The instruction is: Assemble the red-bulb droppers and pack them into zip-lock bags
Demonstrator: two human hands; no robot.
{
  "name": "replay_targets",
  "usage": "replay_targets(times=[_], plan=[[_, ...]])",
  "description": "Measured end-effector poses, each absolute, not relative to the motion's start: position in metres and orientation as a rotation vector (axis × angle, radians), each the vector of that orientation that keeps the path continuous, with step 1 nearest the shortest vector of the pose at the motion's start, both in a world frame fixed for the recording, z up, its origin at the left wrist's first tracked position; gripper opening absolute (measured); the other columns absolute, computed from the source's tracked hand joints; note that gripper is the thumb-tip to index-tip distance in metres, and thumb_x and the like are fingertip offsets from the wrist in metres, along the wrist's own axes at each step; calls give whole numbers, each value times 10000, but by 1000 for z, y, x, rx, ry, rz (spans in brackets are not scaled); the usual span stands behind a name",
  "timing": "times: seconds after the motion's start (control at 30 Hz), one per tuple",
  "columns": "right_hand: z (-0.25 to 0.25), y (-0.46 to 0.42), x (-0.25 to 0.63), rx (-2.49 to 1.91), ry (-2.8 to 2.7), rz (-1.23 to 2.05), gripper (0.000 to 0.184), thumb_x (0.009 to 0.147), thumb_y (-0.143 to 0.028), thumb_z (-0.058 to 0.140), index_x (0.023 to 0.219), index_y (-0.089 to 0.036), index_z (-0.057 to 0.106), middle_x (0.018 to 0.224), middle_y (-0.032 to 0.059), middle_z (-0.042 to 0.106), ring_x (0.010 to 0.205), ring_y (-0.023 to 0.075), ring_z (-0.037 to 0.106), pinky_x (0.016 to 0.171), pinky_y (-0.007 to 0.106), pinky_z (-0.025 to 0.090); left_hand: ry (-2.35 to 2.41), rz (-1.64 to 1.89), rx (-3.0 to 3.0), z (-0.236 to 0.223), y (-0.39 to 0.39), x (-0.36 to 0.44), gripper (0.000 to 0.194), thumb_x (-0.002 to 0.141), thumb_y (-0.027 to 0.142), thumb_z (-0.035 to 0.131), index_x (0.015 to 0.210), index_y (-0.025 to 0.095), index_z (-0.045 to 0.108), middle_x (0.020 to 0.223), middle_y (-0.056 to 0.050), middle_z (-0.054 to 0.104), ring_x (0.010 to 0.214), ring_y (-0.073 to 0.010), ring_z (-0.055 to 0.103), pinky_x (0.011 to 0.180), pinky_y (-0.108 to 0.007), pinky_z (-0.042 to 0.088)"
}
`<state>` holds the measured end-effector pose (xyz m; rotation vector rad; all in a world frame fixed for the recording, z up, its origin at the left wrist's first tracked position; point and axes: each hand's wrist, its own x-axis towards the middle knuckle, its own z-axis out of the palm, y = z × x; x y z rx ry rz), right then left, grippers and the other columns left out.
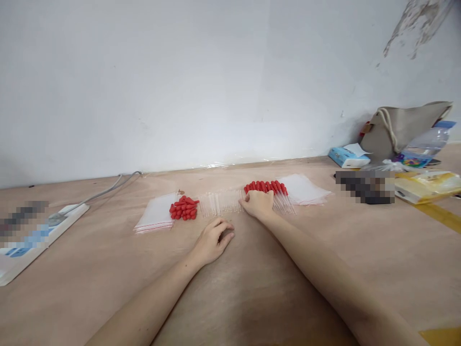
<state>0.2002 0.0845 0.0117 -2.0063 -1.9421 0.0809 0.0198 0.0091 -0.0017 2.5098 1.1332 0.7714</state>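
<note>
My left hand (215, 241) rests on the table with its fingers loosely curled, thumb and fingers apart and nothing between them. Beyond it, clear thin tubes (216, 204) lie side by side in a row. At the right end of that row my right hand (257, 203) is closed, thumb and fingertips together; what they pinch is too small to make out. Just past and right of this hand are several droppers (283, 192), clear tubes with red rubber bulbs pointing toward the wall. A pile of loose red rubber bulbs (183, 208) lies left of the tubes.
Zip bags (154, 214) are stacked left of the bulbs; more white bags (304, 189) lie right of the droppers. A power strip (68, 211) with a grey cable is at left. At right stand a tissue pack (347, 156), a bag (406, 127) and a plastic bottle (427, 144).
</note>
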Motion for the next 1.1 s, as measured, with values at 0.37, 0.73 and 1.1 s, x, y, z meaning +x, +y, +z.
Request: replay_targets(times=[0.37,0.73,1.1], plan=[[25,99,183,-2197,-1916,288,227,724,-284,477,831,-150,627,828,130,654,780,251,604,777,423,269,1101,797,2517,-4,10,20,129,833,197,471,926,175,558,896,-49,537,806,-154,514,722,-286,421],[28,36,212,-1641,-2210,3,231,857,-209,308,864,-102,513,786,126,599,725,202,548,632,294,344,1572,1080,2656,45,49,-39,152,832,253,457,757,170,559,792,-47,563,810,-185,510,753,-309,401],[-19,9,250,-994,-2219,-189,260,867,-164,369,1110,-143,461,964,104,587,902,207,512,747,339,416,1358,-2,2980,66,122,-73,315,770,119,395,851,218,683,854,-54,603,778,-186,541,710,-283,387]])
